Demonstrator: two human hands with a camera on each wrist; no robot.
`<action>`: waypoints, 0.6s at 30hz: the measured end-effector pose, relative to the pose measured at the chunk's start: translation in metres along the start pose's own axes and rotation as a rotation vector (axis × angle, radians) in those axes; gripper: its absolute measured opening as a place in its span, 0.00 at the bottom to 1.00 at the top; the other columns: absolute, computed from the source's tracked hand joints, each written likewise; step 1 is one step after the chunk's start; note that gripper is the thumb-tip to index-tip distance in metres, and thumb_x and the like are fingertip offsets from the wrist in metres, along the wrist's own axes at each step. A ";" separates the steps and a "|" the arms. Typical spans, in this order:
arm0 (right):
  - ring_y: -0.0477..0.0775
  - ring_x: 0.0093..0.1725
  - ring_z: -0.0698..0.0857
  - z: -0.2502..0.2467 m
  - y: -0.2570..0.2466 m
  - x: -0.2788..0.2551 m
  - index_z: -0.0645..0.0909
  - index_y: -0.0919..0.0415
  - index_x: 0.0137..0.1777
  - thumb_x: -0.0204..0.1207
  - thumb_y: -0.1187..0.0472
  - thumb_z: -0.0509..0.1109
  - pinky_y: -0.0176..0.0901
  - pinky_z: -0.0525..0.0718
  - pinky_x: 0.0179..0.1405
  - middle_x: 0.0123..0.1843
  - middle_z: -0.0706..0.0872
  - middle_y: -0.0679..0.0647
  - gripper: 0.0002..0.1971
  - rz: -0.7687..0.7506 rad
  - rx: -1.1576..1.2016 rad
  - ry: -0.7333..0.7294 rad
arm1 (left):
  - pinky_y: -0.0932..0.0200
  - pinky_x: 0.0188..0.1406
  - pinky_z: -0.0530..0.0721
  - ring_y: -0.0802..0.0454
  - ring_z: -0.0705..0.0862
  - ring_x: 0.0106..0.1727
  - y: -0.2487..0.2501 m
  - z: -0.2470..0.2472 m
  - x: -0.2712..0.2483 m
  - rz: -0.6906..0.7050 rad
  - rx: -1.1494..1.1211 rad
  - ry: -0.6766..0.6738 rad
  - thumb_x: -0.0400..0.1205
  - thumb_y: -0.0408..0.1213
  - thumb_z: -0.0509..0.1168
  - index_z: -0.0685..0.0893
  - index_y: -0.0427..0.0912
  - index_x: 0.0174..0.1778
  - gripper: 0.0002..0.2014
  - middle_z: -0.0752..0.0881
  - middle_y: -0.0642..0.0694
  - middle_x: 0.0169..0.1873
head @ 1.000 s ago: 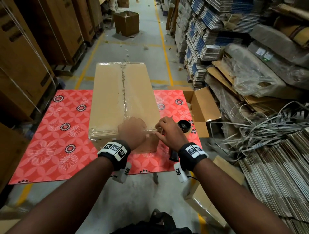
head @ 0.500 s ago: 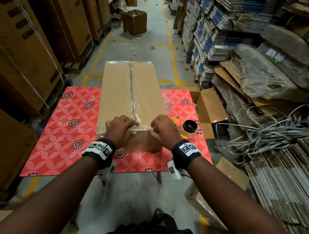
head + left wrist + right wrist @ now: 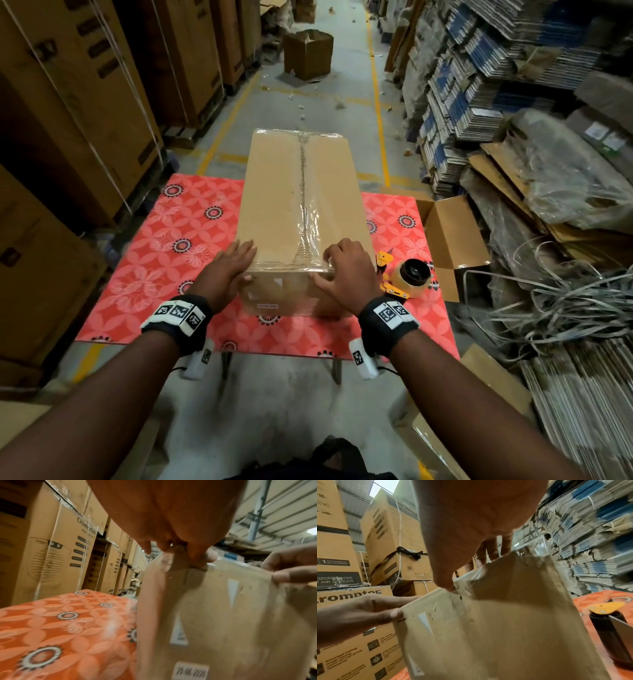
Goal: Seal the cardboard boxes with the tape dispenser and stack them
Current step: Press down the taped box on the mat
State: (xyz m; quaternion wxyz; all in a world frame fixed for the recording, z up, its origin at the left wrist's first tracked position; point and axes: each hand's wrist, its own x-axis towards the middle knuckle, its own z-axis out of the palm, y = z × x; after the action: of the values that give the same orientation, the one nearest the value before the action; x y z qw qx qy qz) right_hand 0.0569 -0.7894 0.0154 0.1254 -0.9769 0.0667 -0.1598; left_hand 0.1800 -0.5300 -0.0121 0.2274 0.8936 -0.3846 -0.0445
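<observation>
A long cardboard box (image 3: 294, 192) lies lengthwise on the red floral table (image 3: 154, 260), with clear tape along its top seam and over its near edge. My left hand (image 3: 245, 260) lies with straight fingers against the box's near-left corner and left side; in the left wrist view the thumb sits on that corner of the box (image 3: 223, 615). My right hand (image 3: 329, 267) grips the near-right corner, fingers curled on the top, thumb on the near face of the box (image 3: 505, 615). The yellow tape dispenser (image 3: 409, 279) lies on the table just right of my right hand, seen close in the right wrist view (image 3: 607, 628).
A small open carton (image 3: 448, 233) sits at the table's right edge. Tall stacked cartons (image 3: 68, 120) line the left. Bundled flat cardboard (image 3: 479, 85) and tangled strapping (image 3: 548, 308) crowd the right. An open box (image 3: 308, 53) stands in the aisle beyond.
Both hands have left the middle of the near top edge, where they pressed the tape, and spread to the box's near corners. The left hand's fingers have straightened.
</observation>
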 end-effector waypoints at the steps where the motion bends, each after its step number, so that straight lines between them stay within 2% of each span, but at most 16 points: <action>1: 0.55 0.49 0.77 0.001 0.001 -0.003 0.80 0.55 0.48 0.66 0.43 0.77 0.49 0.79 0.44 0.46 0.79 0.52 0.19 0.002 -0.003 0.017 | 0.39 0.82 0.60 0.44 0.54 0.84 -0.004 0.001 -0.005 0.008 -0.045 0.021 0.84 0.27 0.61 0.65 0.41 0.82 0.29 0.60 0.46 0.82; 3: 0.56 0.49 0.78 0.001 0.002 -0.008 0.80 0.55 0.49 0.66 0.45 0.77 0.48 0.80 0.44 0.47 0.80 0.53 0.18 -0.002 -0.024 0.034 | 0.41 0.81 0.64 0.45 0.58 0.83 -0.009 0.003 -0.012 -0.014 -0.120 0.069 0.79 0.18 0.63 0.65 0.42 0.82 0.35 0.60 0.47 0.82; 4: 0.57 0.49 0.78 0.000 0.003 -0.010 0.80 0.56 0.49 0.67 0.46 0.77 0.48 0.80 0.44 0.47 0.80 0.54 0.18 -0.007 -0.025 0.038 | 0.43 0.80 0.66 0.45 0.61 0.83 -0.011 0.004 -0.015 -0.055 -0.150 0.088 0.77 0.18 0.66 0.63 0.45 0.83 0.38 0.60 0.48 0.82; 6: 0.58 0.49 0.78 -0.001 0.001 -0.010 0.80 0.57 0.48 0.66 0.45 0.74 0.49 0.80 0.45 0.47 0.79 0.55 0.18 -0.016 -0.022 0.044 | 0.46 0.76 0.72 0.43 0.68 0.79 -0.006 0.005 -0.019 -0.169 -0.207 0.108 0.77 0.26 0.71 0.57 0.48 0.84 0.42 0.63 0.44 0.82; 8: 0.58 0.48 0.78 -0.001 -0.002 -0.008 0.80 0.57 0.48 0.65 0.45 0.73 0.49 0.81 0.43 0.47 0.79 0.55 0.18 -0.007 -0.050 0.036 | 0.52 0.65 0.79 0.38 0.78 0.71 0.006 0.005 -0.021 -0.291 -0.283 0.110 0.82 0.39 0.68 0.53 0.46 0.85 0.39 0.74 0.37 0.76; 9: 0.58 0.48 0.78 -0.001 -0.004 -0.008 0.79 0.57 0.48 0.65 0.45 0.73 0.49 0.81 0.42 0.47 0.79 0.55 0.18 0.002 -0.069 0.029 | 0.56 0.58 0.79 0.36 0.81 0.68 0.012 0.005 -0.022 -0.357 -0.327 0.117 0.85 0.41 0.63 0.53 0.45 0.86 0.36 0.79 0.35 0.71; 11: 0.58 0.48 0.78 0.000 -0.009 -0.009 0.79 0.58 0.49 0.65 0.45 0.73 0.49 0.81 0.41 0.47 0.79 0.55 0.19 0.014 -0.099 0.016 | 0.61 0.52 0.74 0.34 0.82 0.64 0.023 0.010 -0.025 -0.462 -0.379 0.157 0.88 0.38 0.57 0.55 0.42 0.85 0.29 0.82 0.32 0.66; 13: 0.58 0.48 0.77 0.001 -0.011 -0.010 0.78 0.58 0.49 0.65 0.45 0.72 0.49 0.81 0.42 0.47 0.78 0.55 0.19 0.025 -0.118 0.005 | 0.60 0.50 0.74 0.33 0.83 0.61 0.034 0.016 -0.027 -0.516 -0.410 0.237 0.89 0.35 0.55 0.58 0.41 0.85 0.27 0.84 0.30 0.61; 15: 0.58 0.48 0.76 0.001 -0.012 -0.010 0.78 0.58 0.49 0.65 0.45 0.72 0.49 0.80 0.42 0.48 0.77 0.55 0.19 0.042 -0.122 0.005 | 0.59 0.48 0.74 0.34 0.84 0.59 0.047 0.021 -0.027 -0.579 -0.435 0.215 0.89 0.36 0.53 0.50 0.40 0.86 0.29 0.83 0.30 0.61; 16: 0.58 0.48 0.76 0.001 -0.013 -0.011 0.77 0.58 0.49 0.65 0.45 0.72 0.49 0.80 0.42 0.47 0.77 0.55 0.19 0.050 -0.122 0.005 | 0.57 0.48 0.75 0.36 0.83 0.60 0.055 0.025 -0.027 -0.619 -0.458 0.159 0.89 0.36 0.53 0.43 0.40 0.86 0.32 0.81 0.31 0.65; 17: 0.58 0.48 0.76 0.002 -0.015 -0.011 0.77 0.59 0.49 0.65 0.46 0.72 0.49 0.80 0.42 0.47 0.77 0.55 0.19 0.054 -0.124 0.007 | 0.55 0.52 0.77 0.37 0.80 0.65 0.062 0.029 -0.027 -0.648 -0.474 0.100 0.89 0.36 0.53 0.35 0.39 0.84 0.35 0.74 0.30 0.73; 18: 0.58 0.48 0.76 0.002 -0.017 -0.012 0.77 0.59 0.48 0.65 0.46 0.72 0.49 0.80 0.42 0.47 0.77 0.56 0.19 0.059 -0.130 0.011 | 0.53 0.62 0.76 0.37 0.74 0.74 0.068 0.034 -0.027 -0.654 -0.463 0.062 0.88 0.37 0.54 0.31 0.36 0.83 0.38 0.62 0.29 0.80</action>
State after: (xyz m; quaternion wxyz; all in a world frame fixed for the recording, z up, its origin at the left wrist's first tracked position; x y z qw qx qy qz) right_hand 0.0478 -0.7707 0.0149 0.0660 -0.9797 0.1062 -0.1566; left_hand 0.1072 -0.5647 -0.0151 0.4079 0.8949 -0.0528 -0.1732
